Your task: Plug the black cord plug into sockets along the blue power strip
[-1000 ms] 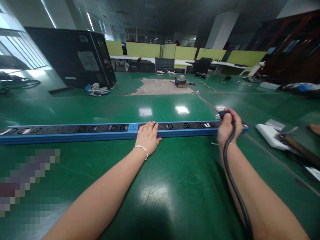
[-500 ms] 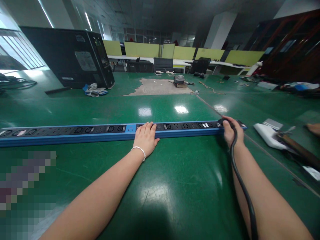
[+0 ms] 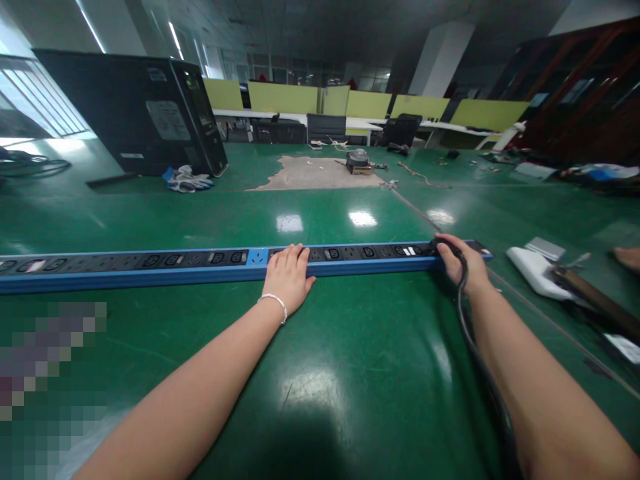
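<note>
A long blue power strip [image 3: 220, 275] with black sockets and one blue socket lies across the green floor in front of me. My left hand [image 3: 289, 275] lies on top of its middle, fingers stretched over the sockets and thumb at the near side. Near the strip's right end, my right hand [image 3: 463, 261] is closed around the plug end of a thick black power cord [image 3: 475, 347]. The plug's prongs are hidden by the fingers and the strip. The cord runs down beside my right forearm.
A black computer case [image 3: 130, 113] stands at the back left, with gloves [image 3: 187, 179] beside it. A white device [image 3: 537, 272] lies right of the strip. A thin grey cable [image 3: 415, 208] crosses the floor. Part of a person's bare skin [image 3: 627, 257] shows at the right edge.
My right hand, with the plug end of the cord, has shifted slightly left along the strip. The cord's curve has moved with it. My left hand stays on the strip.
</note>
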`<state>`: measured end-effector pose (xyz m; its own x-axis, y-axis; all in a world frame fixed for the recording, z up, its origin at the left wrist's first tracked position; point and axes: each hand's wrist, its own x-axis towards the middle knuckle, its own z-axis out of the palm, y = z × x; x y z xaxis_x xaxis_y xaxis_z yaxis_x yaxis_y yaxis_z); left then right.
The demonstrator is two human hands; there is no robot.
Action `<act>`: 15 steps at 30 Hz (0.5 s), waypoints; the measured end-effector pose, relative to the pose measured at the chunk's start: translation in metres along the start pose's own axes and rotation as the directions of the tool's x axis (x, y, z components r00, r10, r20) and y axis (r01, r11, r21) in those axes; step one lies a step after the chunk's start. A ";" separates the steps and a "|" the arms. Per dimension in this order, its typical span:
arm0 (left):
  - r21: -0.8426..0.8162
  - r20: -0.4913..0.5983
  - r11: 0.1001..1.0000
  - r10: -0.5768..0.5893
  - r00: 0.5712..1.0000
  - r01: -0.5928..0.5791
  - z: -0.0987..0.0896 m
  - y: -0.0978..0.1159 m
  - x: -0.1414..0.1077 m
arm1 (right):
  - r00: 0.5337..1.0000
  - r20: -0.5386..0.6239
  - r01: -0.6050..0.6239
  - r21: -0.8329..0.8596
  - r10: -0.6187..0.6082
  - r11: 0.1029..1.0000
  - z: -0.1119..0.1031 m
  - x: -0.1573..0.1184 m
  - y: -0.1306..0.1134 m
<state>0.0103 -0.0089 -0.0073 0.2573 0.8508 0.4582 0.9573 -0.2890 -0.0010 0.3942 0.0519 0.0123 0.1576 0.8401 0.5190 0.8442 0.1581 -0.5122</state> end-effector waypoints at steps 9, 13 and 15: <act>-0.006 0.015 1.000 0.013 1.000 -0.013 -0.004 0.000 -0.001 | 0.996 -0.076 0.056 0.017 -0.055 0.998 0.012 -0.007 0.010; -0.010 0.016 1.000 0.008 1.000 -0.008 -0.004 0.000 0.000 | 0.996 -0.083 0.047 0.028 -0.044 0.999 0.013 -0.006 0.010; -0.005 0.014 1.000 0.010 1.000 -0.010 -0.004 0.000 0.000 | 0.995 -0.085 0.046 0.037 -0.043 0.998 0.013 -0.006 0.010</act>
<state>0.0096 -0.0108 -0.0043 0.2685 0.8539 0.4458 0.9542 -0.2993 -0.0013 0.3950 0.0549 -0.0046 0.1647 0.7853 0.5969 0.8309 0.2156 -0.5129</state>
